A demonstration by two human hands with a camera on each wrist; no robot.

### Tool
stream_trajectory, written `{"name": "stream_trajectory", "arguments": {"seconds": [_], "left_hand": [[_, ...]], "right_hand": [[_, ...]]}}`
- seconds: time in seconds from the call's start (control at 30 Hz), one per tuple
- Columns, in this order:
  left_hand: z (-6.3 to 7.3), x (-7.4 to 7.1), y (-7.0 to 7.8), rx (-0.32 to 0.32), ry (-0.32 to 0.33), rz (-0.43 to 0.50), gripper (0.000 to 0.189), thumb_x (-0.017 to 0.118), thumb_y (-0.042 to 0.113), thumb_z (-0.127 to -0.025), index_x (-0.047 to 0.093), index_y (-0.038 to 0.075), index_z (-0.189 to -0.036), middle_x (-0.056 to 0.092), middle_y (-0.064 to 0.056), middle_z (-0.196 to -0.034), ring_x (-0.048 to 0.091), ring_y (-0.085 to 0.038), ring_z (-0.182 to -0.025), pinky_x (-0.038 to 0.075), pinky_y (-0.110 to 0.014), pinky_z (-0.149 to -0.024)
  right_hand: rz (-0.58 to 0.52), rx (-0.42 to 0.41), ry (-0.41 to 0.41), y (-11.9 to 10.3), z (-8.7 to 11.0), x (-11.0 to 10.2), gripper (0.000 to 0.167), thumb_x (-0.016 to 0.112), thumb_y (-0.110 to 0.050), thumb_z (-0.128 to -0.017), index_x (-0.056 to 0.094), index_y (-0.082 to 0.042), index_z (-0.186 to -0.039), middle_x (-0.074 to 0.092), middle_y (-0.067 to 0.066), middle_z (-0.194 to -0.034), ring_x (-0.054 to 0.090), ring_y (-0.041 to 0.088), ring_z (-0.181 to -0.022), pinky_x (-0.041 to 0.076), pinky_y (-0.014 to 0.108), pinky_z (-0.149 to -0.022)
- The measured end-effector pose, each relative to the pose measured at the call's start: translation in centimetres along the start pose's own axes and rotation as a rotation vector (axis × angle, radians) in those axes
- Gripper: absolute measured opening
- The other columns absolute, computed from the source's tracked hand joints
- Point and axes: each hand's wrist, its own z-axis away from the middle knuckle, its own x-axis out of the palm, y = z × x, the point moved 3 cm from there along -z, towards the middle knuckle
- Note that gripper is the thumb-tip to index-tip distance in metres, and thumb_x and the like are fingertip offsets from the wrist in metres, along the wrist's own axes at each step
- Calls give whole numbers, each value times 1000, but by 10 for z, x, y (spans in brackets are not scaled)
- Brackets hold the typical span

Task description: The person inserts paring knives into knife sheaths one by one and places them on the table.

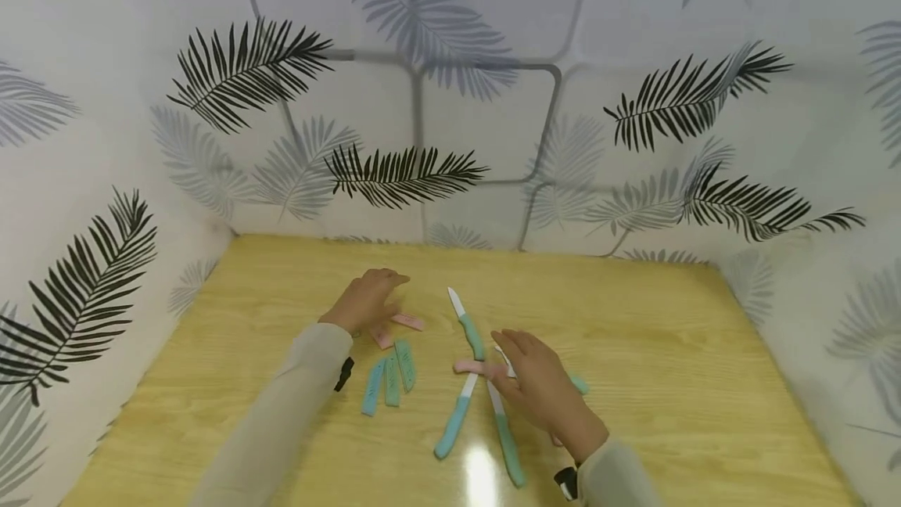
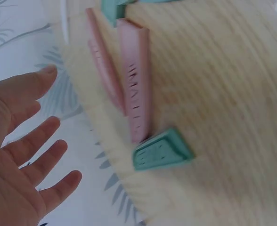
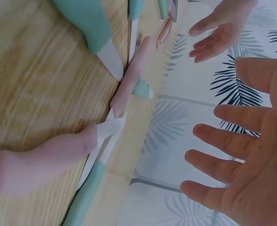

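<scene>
My left hand (image 1: pixel 367 300) hovers over the back left of the table, fingers spread and holding nothing. Under and beside it lie two pink knife sheaths (image 2: pixel 136 80), with a green sheath (image 2: pixel 162 150) at their end in the left wrist view. My right hand (image 1: pixel 538 382) is held above a loose group of knives, its fingers extended and grasping nothing. Among these are a blue-handled knife (image 1: pixel 453 425), a green-handled knife (image 1: pixel 508 448) and a pink-handled knife (image 3: pixel 44 162), all with white blades. Another pink-handled knife (image 3: pixel 131 80) lies across the others. The right hand partly hides the group in the head view.
In front of the left hand, a blue sheath (image 1: pixel 373 387) and two green sheaths (image 1: pixel 392 382) lie side by side. One green-handled knife (image 1: pixel 472 335) points toward the back of the wooden table (image 1: pixel 669 413). Leaf-patterned cloth (image 1: pixel 479 124) surrounds the back and sides.
</scene>
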Motion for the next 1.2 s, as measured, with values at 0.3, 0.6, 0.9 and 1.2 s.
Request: {"name": "stream_trajectory", "arguments": {"seconds": [0.3,0.6,0.9,1.2], "left_hand": [[-9,22,-5,29,-75,4,47,78,21,-82,63,6,-124,55,-14,-122,52,-34,-110,49,-50,-89],[-9,34,-6,65,-31,-3,20,71,24,-88,72,13,-105,62,-7,-105,56,-29,-97,52,-48,-81],[-6,26,-4,36,-57,-66,13,68,18,-91,71,9,-100,60,-9,-104,55,-30,-97,52,-47,-80],[-8,36,5,42,-94,-179,24,81,12,-78,68,8,-97,61,-8,-99,56,-28,-92,53,-46,-78]], "right_hand": [[-49,15,26,-7,18,-2,53,60,-29,-96,48,0,-138,50,21,-137,45,41,-127,41,61,-98],[-78,-15,73,-10,43,3,51,66,-22,-92,50,3,-134,54,21,-133,52,39,-121,45,55,-97],[-5,-49,83,-5,65,9,49,67,-22,-90,54,5,-129,57,25,-126,54,41,-118,49,56,-91],[-18,-45,106,-1,83,7,47,67,-19,-90,54,7,-128,56,26,-126,54,43,-115,50,59,-87]]}}
